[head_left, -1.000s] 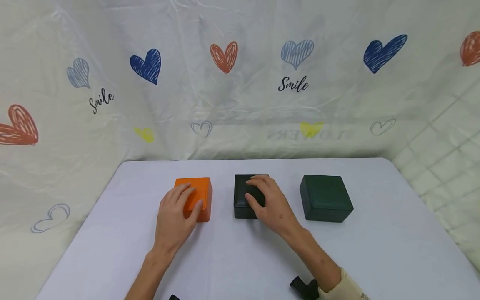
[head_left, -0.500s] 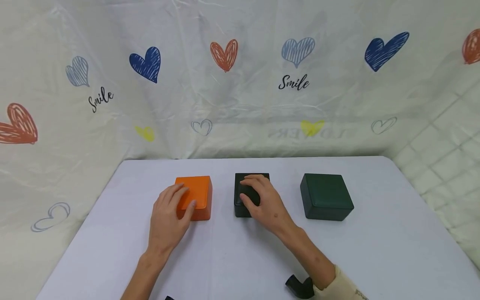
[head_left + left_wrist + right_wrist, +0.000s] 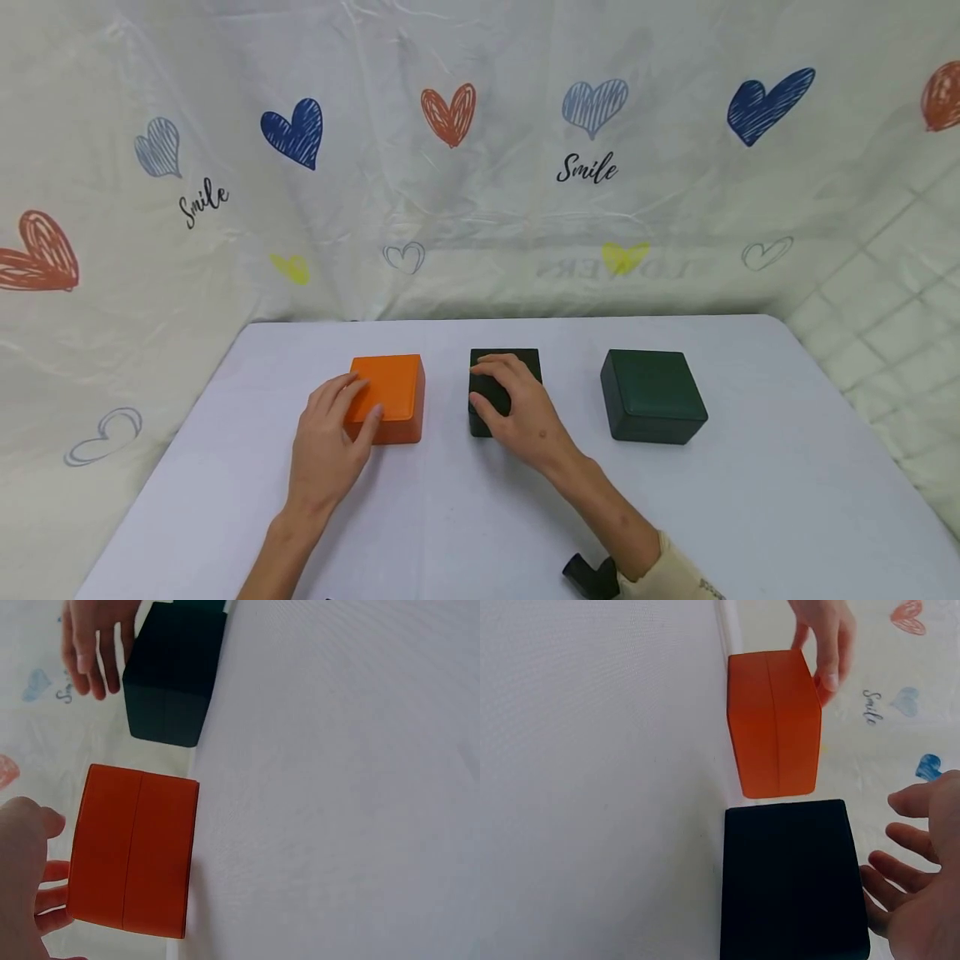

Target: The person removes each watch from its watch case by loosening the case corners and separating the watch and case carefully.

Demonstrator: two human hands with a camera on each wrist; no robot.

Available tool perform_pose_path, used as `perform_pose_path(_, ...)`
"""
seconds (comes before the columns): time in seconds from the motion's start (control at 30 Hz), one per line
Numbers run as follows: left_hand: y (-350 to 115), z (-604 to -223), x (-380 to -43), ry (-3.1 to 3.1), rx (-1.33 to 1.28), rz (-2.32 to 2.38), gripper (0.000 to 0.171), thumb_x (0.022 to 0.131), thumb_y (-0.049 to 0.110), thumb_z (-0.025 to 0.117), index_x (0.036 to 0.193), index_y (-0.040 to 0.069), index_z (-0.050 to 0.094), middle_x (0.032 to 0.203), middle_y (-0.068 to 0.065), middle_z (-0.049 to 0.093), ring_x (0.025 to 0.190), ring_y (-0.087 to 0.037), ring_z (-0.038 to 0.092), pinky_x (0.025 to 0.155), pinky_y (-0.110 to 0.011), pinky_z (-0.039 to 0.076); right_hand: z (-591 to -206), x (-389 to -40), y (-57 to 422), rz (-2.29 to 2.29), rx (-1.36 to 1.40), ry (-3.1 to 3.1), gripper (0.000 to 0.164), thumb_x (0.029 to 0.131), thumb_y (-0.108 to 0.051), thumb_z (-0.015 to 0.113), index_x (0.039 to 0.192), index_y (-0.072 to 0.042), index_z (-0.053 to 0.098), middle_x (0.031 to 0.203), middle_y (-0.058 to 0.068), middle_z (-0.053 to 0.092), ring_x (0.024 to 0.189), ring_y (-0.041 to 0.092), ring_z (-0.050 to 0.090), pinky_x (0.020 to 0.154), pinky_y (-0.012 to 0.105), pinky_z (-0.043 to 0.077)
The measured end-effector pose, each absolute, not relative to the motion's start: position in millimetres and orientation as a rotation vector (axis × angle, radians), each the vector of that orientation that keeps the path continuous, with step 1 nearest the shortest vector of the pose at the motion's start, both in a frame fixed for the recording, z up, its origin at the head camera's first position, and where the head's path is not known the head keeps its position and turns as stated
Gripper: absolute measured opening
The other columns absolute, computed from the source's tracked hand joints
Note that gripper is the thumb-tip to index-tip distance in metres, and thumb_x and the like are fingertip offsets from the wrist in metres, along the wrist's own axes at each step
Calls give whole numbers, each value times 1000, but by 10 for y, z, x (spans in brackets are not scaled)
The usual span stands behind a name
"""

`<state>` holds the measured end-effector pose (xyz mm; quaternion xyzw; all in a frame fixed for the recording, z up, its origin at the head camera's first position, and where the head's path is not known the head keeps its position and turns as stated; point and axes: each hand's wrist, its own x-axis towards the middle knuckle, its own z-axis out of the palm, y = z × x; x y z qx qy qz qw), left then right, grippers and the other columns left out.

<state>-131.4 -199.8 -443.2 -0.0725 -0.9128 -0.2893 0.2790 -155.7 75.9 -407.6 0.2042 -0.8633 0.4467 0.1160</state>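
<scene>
An orange box (image 3: 401, 387) with a seam round its sides sits on the white table at left. Over its left front part hovers my left hand (image 3: 326, 450), fingers loosely bent; in the left wrist view the thumb (image 3: 51, 822) stands off the box. The black box (image 3: 491, 390) is in the middle of the row. My right hand (image 3: 521, 417) is above it, fingers spread and softly curved, hiding part of its lid. The right wrist view shows the right hand's fingertips (image 3: 877, 859) near the top of the black box, nothing gripped.
A dark green box (image 3: 652, 383) stands at right on the white table (image 3: 450, 517). Behind the table hangs a pale curtain (image 3: 495, 192) printed with hearts and words. A black device (image 3: 592, 577) is at the right wrist.
Both hands have drifted a little to the left over the boxes. More of the orange lid and of the black box's right side shows now. The boxes have stayed in place.
</scene>
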Motion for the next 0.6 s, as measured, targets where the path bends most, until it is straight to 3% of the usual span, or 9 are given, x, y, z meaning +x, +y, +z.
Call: perform_pose_path(0.6, -2098, -4465, -1271, -2525, -92, -825, 44, 96, 27, 74, 135, 8, 66, 149, -7, 58, 142, -28, 47, 116, -53, 46, -4113, -1545, 625, 1304, 659, -2486, 33, 94, -12, 77, 126, -9, 71, 138, 5, 64, 133, 23, 59, 112, 42, 53)
